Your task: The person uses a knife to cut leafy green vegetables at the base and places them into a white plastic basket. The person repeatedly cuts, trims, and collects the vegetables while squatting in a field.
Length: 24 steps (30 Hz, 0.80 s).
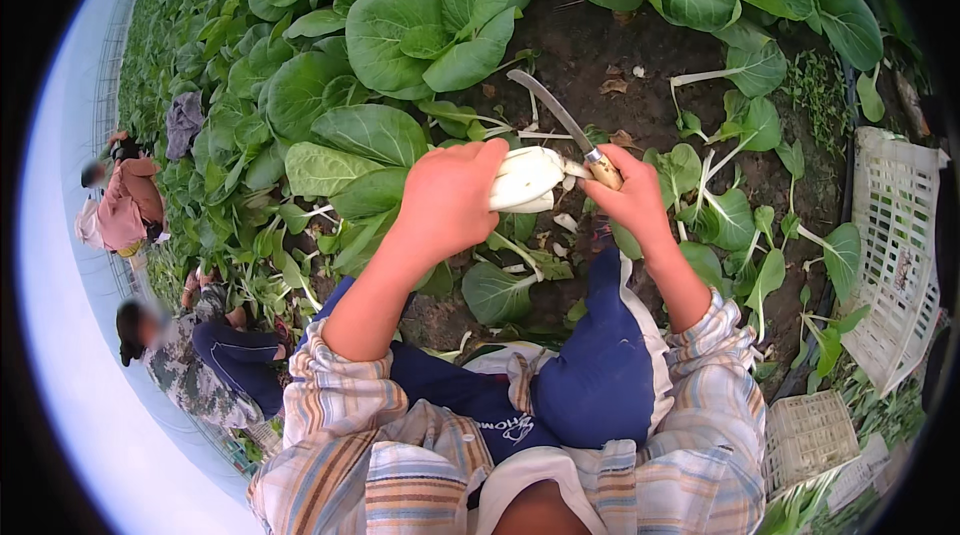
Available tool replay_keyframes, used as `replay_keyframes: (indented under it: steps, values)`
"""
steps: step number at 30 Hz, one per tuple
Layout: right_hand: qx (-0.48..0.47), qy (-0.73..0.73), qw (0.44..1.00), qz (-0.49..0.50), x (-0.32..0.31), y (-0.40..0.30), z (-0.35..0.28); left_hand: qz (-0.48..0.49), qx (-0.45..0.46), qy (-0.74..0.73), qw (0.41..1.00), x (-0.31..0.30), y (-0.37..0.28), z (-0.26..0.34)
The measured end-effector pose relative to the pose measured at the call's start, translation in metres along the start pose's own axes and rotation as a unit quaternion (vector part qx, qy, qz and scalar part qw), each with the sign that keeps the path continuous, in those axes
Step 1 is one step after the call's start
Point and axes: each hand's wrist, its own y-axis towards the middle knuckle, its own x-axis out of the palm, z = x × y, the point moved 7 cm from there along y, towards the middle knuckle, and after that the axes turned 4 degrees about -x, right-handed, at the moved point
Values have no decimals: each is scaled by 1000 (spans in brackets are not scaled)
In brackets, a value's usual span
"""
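My left hand grips a head of bok choy around its pale stalks, with its green leaves fanning out to the left. The root end points right, towards my right hand. That hand is closed on the wooden handle of a curved knife, whose metal blade slants up and left over the soil. My right fingers are close by the root end; whether they touch it I cannot tell. Cut leaves and stalk scraps lie on the soil beneath.
Bok choy plants stand ahead and to the left. Loose leaves lie on soil at right, beside a white plastic crate; a second crate is nearer. Two people, one in camouflage and one in pink, sit at left.
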Motion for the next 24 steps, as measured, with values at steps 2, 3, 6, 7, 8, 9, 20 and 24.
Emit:
replay_keyframes:
  steps: [2, 3, 6, 7, 8, 9, 20, 24]
  values:
    - [120, 162, 979, 14, -5, -4, 35, 0, 20, 200, 980, 15, 21, 2]
    - [145, 217, 964, 52, -15, -6, 39, -23, 14, 278, 960, 24, 32, -1]
    - [174, 150, 972, 41, -26, -6, 69, -95, 8, 512, 854, 68, 74, -21]
    - [134, 63, 989, -9, -20, 0, 70, -134, 28, 566, 813, 87, 88, -32]
    - [136, 57, 988, -38, -7, 6, 72, -174, 45, 619, 764, 102, 100, -47]
    - [137, 48, 987, -65, 8, 15, 74, -240, 41, 657, 714, 120, 117, -71]
    - [-42, -65, 997, -22, 134, 123, 99, -392, -121, 502, 761, 81, 201, -173]
    - [44, -7, 999, -6, 158, 135, 128, -316, -101, 485, 809, 76, 175, -171]
